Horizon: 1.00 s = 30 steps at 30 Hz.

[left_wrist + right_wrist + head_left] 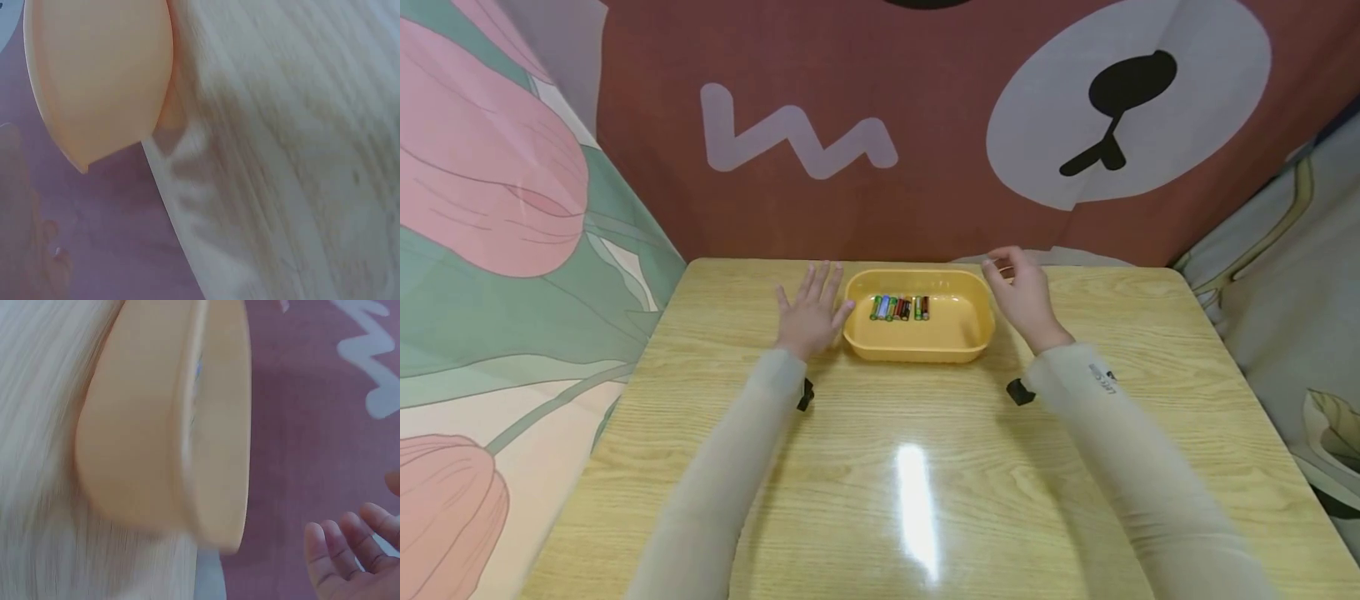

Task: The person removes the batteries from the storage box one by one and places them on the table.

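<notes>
A yellow plastic tray sits near the far edge of the table. Several small batteries, with green, blue, red and dark wrappers, stand side by side in a row in its left half, with a narrow gap in the row. Just left of the tray is my left hand, fingers straight and spread, the thumb close to the rim; whether it touches cannot be told. My right hand is at the tray's right end, its fingers loosely bent and holding nothing visible. In the right wrist view its fingers are apart from the tray.
The wooden table ends just behind the tray at a brown cloth printed with a face. Printed curtains hang at both sides. Each wrist wears a small black camera. A bright light reflection lies on the tabletop.
</notes>
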Available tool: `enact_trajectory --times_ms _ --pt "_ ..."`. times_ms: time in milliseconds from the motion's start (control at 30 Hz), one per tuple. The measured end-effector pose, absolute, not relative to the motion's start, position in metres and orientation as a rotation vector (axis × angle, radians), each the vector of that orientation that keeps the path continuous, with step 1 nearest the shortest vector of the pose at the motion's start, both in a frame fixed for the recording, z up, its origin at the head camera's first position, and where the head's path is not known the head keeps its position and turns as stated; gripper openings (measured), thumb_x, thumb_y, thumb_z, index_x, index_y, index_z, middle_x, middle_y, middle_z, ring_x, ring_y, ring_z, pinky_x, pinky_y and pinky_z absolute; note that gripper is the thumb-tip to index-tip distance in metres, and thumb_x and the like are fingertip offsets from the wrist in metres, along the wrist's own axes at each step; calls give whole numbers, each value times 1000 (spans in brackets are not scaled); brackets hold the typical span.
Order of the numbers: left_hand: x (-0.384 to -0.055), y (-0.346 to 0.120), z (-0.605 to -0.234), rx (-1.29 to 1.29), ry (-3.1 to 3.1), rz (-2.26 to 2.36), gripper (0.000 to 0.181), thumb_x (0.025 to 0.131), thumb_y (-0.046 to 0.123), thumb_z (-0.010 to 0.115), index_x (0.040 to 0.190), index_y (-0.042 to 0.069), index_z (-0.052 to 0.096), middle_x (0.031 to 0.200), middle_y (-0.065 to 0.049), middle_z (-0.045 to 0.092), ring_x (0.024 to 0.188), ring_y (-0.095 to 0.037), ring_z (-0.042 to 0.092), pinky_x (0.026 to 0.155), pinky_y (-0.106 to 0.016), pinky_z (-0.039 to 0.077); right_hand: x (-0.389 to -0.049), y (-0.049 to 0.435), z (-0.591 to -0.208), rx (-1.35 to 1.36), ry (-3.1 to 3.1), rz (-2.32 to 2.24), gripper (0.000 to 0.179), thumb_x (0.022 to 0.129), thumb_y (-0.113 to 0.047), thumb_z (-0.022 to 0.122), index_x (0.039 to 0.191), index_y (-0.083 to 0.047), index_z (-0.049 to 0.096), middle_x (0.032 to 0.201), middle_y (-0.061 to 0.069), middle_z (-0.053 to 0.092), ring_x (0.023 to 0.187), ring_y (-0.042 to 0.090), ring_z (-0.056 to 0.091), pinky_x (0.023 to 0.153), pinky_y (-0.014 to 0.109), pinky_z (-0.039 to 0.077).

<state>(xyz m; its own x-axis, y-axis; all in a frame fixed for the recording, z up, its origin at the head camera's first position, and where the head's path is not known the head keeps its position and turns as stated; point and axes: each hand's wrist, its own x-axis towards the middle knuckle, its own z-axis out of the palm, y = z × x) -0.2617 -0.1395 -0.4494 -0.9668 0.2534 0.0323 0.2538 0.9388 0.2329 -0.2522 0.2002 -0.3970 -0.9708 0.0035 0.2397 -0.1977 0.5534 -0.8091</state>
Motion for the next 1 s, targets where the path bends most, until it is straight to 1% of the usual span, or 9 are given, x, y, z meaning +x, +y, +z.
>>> enact_trajectory --times_ms 100,200,267,367,500,633,800,900,1000 --pt "-259 -137 -452 -409 -3104 -423 71 107 57 29 165 28 -3 171 0 -5 157 -27 -3 113 -71 -13 -251 187 -396 126 -2560 1557 39 106 -31 53 130 0 58 118 17 61 101 26 60 84 33 56" --pt "-256 -137 -456 -411 -3116 -489 72 108 56 30 165 25 1 171 -3 0 157 -28 0 113 -74 -8 -252 173 -399 110 -2538 1743 40 106 -30 55 130 0 58 116 15 60 98 25 62 80 29 58" --pt "-255 -138 -459 -408 -3130 -515 73 107 58 28 165 23 3 171 -4 3 157 -28 1 114 -75 -4 -253 164 -402 112 -2523 1842 40 106 -30 56 131 1 59 115 14 60 99 27 63 82 31 59" --pt "-254 -137 -462 -425 -3142 -524 76 106 62 25 165 21 3 171 -5 2 157 -28 0 114 -76 -1 -254 152 -408 119 -2489 1969 41 105 -30 58 132 0 59 115 12 60 104 31 63 90 38 58" --pt "-255 -133 -464 -448 -3138 -527 78 105 64 22 165 20 3 171 -4 1 157 -27 -2 114 -76 0 -257 138 -419 147 -2415 2122 44 103 -29 62 136 0 58 115 10 59 114 38 61 101 50 51" --pt "-256 -132 -464 -449 -3152 -490 78 105 64 21 165 19 0 171 -2 0 157 -25 -2 114 -75 0 -261 125 -430 193 -2414 2131 46 100 -27 67 138 -3 59 118 10 62 116 37 60 102 56 49" --pt "-255 -130 -461 -437 -3156 -496 76 106 61 24 165 18 4 171 -1 1 157 -25 0 115 -74 0 -266 110 -440 265 -2481 1988 44 96 -23 73 135 -6 62 128 17 64 110 29 60 92 50 51" --pt "-255 -130 -461 -439 -3149 -509 74 107 59 26 165 17 5 171 -1 2 157 -25 1 116 -73 1 -270 102 -446 288 -2502 1959 45 95 -18 74 136 -5 61 131 21 62 111 29 59 93 47 51" --pt "-256 -131 -463 -456 -3150 -499 75 107 60 22 165 17 4 171 -2 3 157 -25 2 116 -73 2 -275 96 -451 284 -2524 1944 47 95 -16 74 138 -4 59 132 21 61 112 30 60 94 48 52"
